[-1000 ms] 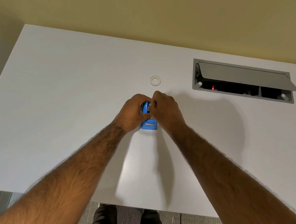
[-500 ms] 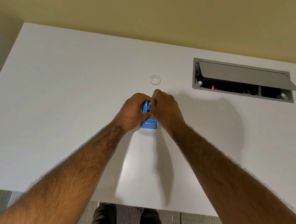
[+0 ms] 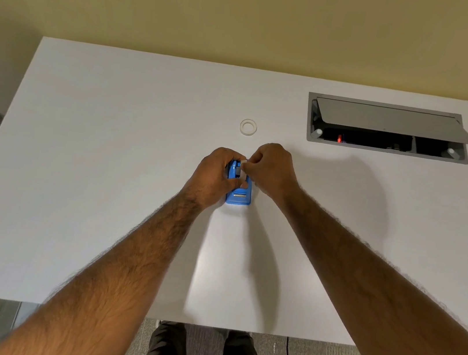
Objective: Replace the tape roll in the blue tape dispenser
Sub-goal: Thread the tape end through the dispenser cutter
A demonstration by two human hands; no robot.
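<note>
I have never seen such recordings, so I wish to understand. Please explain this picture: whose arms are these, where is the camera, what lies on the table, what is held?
There is no machine: a person works with bare hands. The camera sits on the person's head, looking forward and down. The left hand grips a blue tape dispenser standing on the white table. The right hand pinches a small pale piece at the dispenser's top, probably tape; it is too small to be sure. Beyond the hands a tape roll lies flat, untouched. At the far right a cable box is set in the table, its lid raised.
</note>
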